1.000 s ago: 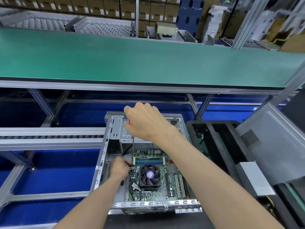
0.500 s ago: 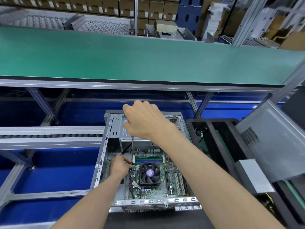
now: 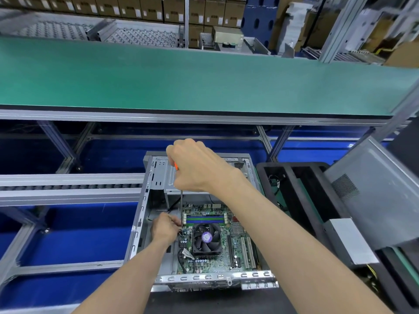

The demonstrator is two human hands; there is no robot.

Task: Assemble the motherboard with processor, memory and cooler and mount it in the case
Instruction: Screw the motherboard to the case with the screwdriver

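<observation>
A grey open computer case (image 3: 138,225) lies flat in front of me. Inside it sits the green motherboard (image 3: 238,248), carrying a black fan cooler (image 3: 206,239) and memory sticks (image 3: 205,219) in their slots. My right hand (image 3: 199,168) grips the orange handle of a screwdriver (image 3: 181,200) held upright, its shaft running down to the board's left edge. My left hand (image 3: 164,227) pinches near the screwdriver tip at that edge; the tip and any screw are hidden by its fingers.
A black foam tray (image 3: 292,196) with slots stands right of the case. A grey case side panel (image 3: 371,189) leans at the far right. A green conveyor belt (image 3: 181,78) runs across behind, and a roller rail (image 3: 68,185) at left.
My right hand has shifted slightly on the screwdriver handle, with the orange part showing again. The left hand stays at the tip. The view has moved a little.
</observation>
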